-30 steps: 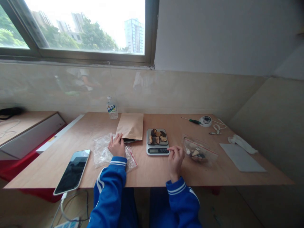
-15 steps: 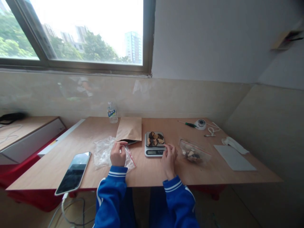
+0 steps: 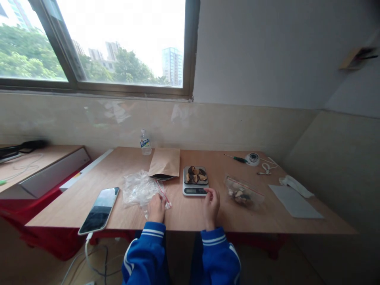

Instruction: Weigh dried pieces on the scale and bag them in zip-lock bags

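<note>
Brown wooden tabletop (image 3: pixel 183 215): front-right of the white boxy scale (image 3: pixel 190 192), bare right hand (image 3: pixel 211 205) should press lightly, its grip and left hand's (image 3: pixel 156 208) unclear.

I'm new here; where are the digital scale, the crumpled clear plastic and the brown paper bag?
Digital scale (image 3: pixel 193 191): head view, on its display panel.
Crumpled clear plastic (image 3: pixel 139 190): head view, mid-heap.
Brown paper bag (image 3: pixel 165 163): head view, middle of its upper face.

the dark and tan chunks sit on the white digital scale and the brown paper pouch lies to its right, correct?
Not quite, the head view shows the brown paper pouch left of the white digital scale; the dark and tan chunks are on that scale.
</note>
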Action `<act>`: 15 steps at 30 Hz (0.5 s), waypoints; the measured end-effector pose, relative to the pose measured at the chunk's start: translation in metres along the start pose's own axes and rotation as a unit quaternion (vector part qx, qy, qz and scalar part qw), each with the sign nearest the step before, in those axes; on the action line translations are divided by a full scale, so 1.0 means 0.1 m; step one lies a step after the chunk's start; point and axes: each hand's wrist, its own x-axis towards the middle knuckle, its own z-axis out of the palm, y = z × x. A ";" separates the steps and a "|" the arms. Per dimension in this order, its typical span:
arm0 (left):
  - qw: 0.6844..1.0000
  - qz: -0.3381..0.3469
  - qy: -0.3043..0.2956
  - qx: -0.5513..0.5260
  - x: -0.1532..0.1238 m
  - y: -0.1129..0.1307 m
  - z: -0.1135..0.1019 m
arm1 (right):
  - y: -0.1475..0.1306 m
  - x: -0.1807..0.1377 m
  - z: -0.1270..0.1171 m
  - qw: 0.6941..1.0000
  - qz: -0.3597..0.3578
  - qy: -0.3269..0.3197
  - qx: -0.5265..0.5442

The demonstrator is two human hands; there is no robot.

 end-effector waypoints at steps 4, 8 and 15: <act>0.994 -0.002 -0.010 -0.105 -0.07 0.18 -0.11 | -0.36 -0.24 0.18 0.989 0.029 -0.119 0.087; 0.968 0.052 -0.041 -0.243 -0.16 0.51 -0.32 | -0.52 -0.37 0.33 0.979 0.075 -0.143 0.123; 0.947 0.048 -0.043 -0.314 -0.21 0.82 -0.39 | -0.58 -0.20 0.17 0.924 0.147 -0.265 0.234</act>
